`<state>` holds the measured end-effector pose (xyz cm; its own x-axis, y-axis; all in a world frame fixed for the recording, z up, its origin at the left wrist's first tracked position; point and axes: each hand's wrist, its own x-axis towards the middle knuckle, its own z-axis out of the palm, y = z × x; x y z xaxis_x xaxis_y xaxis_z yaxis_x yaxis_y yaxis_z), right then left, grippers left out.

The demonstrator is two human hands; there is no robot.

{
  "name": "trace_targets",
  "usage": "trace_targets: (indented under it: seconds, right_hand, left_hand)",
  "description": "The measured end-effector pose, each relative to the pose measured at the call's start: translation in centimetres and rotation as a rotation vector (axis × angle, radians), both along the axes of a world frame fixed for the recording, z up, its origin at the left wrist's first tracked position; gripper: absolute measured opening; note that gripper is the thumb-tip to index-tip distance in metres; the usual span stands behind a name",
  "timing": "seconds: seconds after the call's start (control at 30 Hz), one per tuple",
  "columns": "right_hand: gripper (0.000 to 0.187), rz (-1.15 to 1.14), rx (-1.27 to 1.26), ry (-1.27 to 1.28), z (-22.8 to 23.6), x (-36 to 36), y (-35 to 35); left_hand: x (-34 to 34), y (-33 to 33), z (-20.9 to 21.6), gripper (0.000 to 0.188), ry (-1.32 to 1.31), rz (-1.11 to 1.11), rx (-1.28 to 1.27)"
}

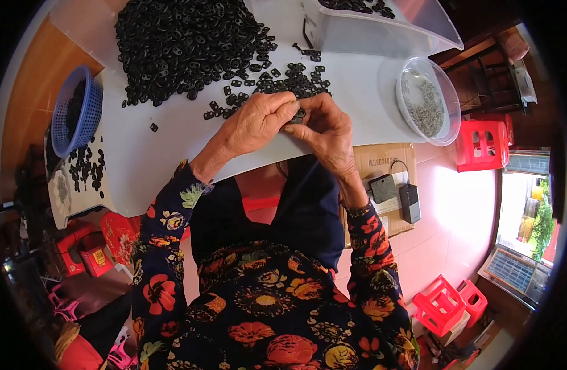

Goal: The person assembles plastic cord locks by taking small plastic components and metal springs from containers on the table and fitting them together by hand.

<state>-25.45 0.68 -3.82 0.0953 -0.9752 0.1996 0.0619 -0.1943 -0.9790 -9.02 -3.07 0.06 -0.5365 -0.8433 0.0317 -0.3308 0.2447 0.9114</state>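
Close to the near edge of the white table [376, 92], my left hand [252, 122] and my right hand [328, 134] meet with fingertips pinched. Between them is a small black part [298, 115] with a rounded loop, mostly covered by the fingers. Both hands grip it. Just beyond the fingers lie many small black two-hole pieces [305, 80]. Farther back on the left rises a large heap of black oval links [178, 49]. To the right, a clear round tub [451, 128] holds thin silvery pins [426, 114].
A clear plastic bin [388, 37] with black pieces stands at the back right. A blue basket [93, 114] is at the left edge. Under the table's right side, a cardboard box [382, 153] carries two dark devices [410, 203]. Red stools [481, 147] stand on the floor.
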Motion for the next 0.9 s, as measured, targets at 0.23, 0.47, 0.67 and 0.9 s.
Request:
trace_targets:
  seconds: [0.23, 0.47, 0.67, 0.9]
  right_hand:
    - [0.027, -0.058, -0.106, 0.144, 0.0, -0.1, -0.1]
    - [0.027, -0.049, -0.101, 0.174, 0.7, -0.1, 0.2]
    - [0.026, -0.070, -0.120, 0.220, 0.6, -0.2, 0.4]
    - [0.022, -0.050, -0.150, 0.195, 0.4, -0.2, 0.4]
  left_hand:
    - [-0.6, 0.7, -0.3, 0.033, -0.026, 0.032, -0.071]
    - [-0.6, 0.9, -0.2, 0.023, 0.036, 0.045, -0.101]
    - [-0.8, 0.9, -0.6, 0.024, 0.031, 0.032, -0.098]
    - [-0.7, 2.0, -0.7, 0.024, 0.057, 0.093, -0.012]
